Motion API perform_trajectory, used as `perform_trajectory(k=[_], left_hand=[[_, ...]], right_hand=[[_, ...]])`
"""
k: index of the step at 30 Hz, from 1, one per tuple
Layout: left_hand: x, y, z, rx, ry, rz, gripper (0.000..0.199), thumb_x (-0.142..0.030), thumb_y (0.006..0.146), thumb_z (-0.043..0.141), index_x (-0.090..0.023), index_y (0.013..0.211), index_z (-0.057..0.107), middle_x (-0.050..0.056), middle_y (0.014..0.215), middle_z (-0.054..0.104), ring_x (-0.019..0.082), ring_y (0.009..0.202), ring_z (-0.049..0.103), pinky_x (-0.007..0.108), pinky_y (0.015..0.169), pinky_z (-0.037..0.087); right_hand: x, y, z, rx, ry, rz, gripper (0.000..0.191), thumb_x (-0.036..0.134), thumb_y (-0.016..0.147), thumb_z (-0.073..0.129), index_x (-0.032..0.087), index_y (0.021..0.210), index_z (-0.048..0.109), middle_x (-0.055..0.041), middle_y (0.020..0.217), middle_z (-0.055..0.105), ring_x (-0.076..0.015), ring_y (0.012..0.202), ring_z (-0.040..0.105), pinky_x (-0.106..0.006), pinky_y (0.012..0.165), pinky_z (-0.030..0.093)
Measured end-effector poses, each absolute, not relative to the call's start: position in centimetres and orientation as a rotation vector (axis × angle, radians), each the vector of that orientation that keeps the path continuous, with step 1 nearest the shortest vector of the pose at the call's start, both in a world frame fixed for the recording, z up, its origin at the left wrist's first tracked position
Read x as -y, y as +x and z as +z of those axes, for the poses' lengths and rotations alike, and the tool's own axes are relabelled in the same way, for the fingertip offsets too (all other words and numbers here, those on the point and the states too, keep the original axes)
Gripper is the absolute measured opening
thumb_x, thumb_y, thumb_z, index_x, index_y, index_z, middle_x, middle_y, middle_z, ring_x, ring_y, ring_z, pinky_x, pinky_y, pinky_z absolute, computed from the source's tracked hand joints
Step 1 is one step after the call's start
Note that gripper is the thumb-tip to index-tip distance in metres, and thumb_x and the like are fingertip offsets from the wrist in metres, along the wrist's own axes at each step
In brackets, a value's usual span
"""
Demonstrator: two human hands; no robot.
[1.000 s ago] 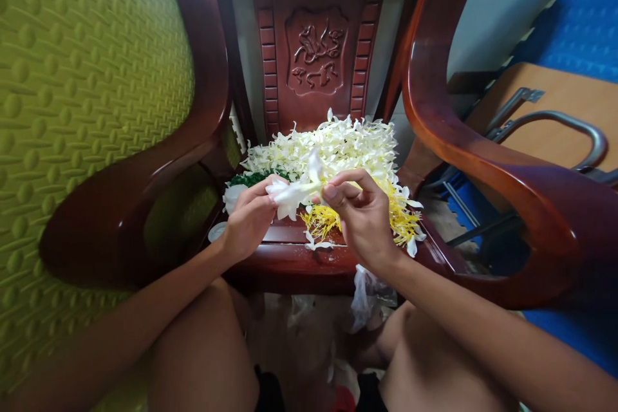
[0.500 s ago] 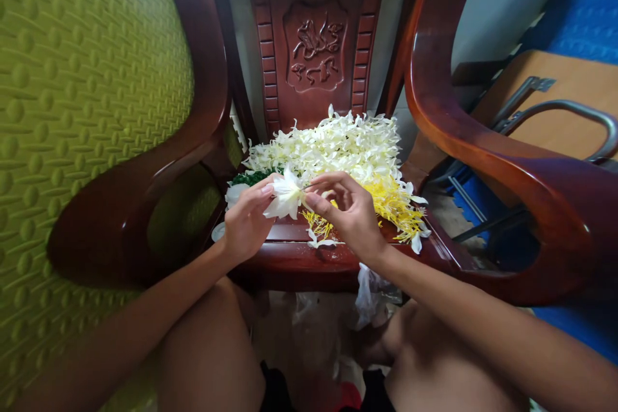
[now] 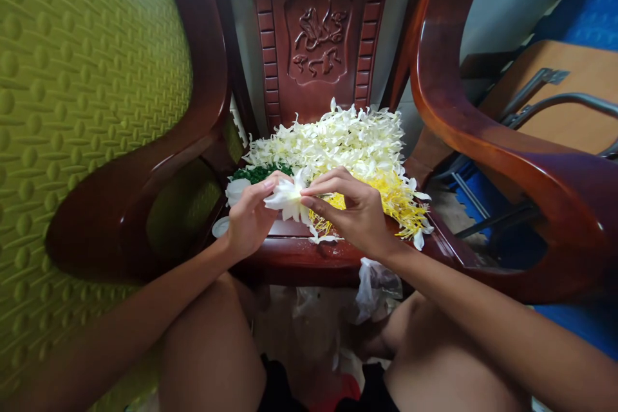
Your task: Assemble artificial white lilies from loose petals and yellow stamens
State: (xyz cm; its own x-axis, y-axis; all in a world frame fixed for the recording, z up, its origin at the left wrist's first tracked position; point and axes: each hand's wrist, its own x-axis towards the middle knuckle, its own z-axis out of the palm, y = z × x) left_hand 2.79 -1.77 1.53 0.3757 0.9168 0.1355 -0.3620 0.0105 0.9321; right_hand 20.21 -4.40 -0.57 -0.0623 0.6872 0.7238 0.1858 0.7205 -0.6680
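Observation:
My left hand (image 3: 248,215) grips a white fabric flower (image 3: 288,197) by its left side, just above the chair seat's front edge. My right hand (image 3: 355,209) pinches the same flower from the right with thumb and forefinger. Behind both hands a heap of white petals (image 3: 338,138) covers the seat. Yellow stamen strands (image 3: 396,203) lie to the right of my right hand, and a patch of green pieces (image 3: 255,174) shows beside my left hand.
The dark red wooden chair (image 3: 313,251) has a carved back and curved armrests on both sides. A green textured wall (image 3: 82,96) stands at the left. A plastic bag (image 3: 374,283) hangs below the seat edge. A wooden desk (image 3: 570,77) with a metal frame is at the right.
The flower was turned between my hands and lost the long petal that stuck up. My right fingers shifted from a wider hold to a pinch at its centre. The view tilted slightly.

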Motion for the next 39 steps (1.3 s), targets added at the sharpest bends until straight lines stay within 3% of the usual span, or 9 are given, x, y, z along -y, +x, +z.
perform_trajectory(k=[11,23,25,28,30,34,39], left_hand=[[1.1,2.8,1.1,-0.68,1.108,1.013,0.028,-0.038,0.075,0.071,-0.013,0.064,0.064,0.002,0.061,0.051,0.012,0.055,0.046,0.026,0.052,0.037],[1.4,2.6,1.1,-0.714,1.077,1.029,0.029,-0.037,0.075,0.074,-0.011,0.066,0.066,0.002,0.066,0.05,0.011,0.057,0.045,0.025,0.052,0.036],[1.3,2.6,1.2,-0.708,1.041,0.997,0.031,-0.04,0.076,0.074,-0.011,0.067,0.067,0.002,0.065,0.052,0.012,0.057,0.046,0.025,0.052,0.037],[0.9,2.4,1.3,-0.69,0.985,0.932,0.038,-0.049,0.082,0.066,-0.014,0.068,0.068,0.004,0.064,0.055,0.015,0.056,0.05,0.028,0.053,0.042],[0.5,2.2,1.2,-0.683,0.953,0.891,0.046,-0.056,0.086,0.059,-0.014,0.07,0.069,0.005,0.065,0.058,0.017,0.057,0.054,0.031,0.055,0.045],[-0.1,1.9,0.8,-0.698,0.855,0.969,0.05,-0.054,0.09,0.055,-0.015,0.061,0.066,0.006,0.069,0.064,0.016,0.059,0.058,0.03,0.055,0.047],[-0.4,2.2,0.6,-0.69,0.812,0.973,0.051,-0.048,0.095,0.048,-0.014,0.061,0.065,0.005,0.068,0.065,0.015,0.06,0.059,0.027,0.057,0.05]], right_hand=[[3.4,22.0,0.1,1.894,-0.645,0.295,0.006,0.026,0.089,0.073,0.029,0.094,0.075,0.0008,0.089,0.077,-0.0171,0.084,0.068,-0.036,0.083,0.05],[2.6,21.2,-1.0,1.849,-0.567,0.321,0.008,0.026,0.087,0.076,0.028,0.094,0.075,0.0011,0.088,0.078,-0.016,0.081,0.069,-0.035,0.079,0.053],[2.5,21.2,-0.9,1.852,-0.55,0.286,0.018,0.031,0.081,0.081,0.029,0.098,0.076,0.0004,0.09,0.077,-0.0168,0.083,0.068,-0.035,0.08,0.054],[2.6,21.9,-0.5,1.816,-0.537,0.288,0.047,0.048,0.071,0.086,0.031,0.114,0.074,-0.002,0.096,0.076,-0.0195,0.085,0.068,-0.037,0.08,0.054],[2.7,22.6,-0.3,1.762,-0.544,0.308,0.05,0.054,0.075,0.081,0.033,0.12,0.071,-0.0023,0.094,0.074,-0.0206,0.084,0.067,-0.039,0.08,0.054],[3.1,23.5,-0.2,1.699,-0.601,0.269,0.026,0.037,0.09,0.071,0.034,0.116,0.072,-0.0017,0.09,0.072,-0.02,0.082,0.066,-0.039,0.081,0.052],[3.2,23.4,-0.1,1.745,-0.581,0.184,0.027,0.015,0.092,0.058,0.027,0.111,0.072,-0.0021,0.082,0.07,-0.0183,0.075,0.063,-0.039,0.076,0.051]])
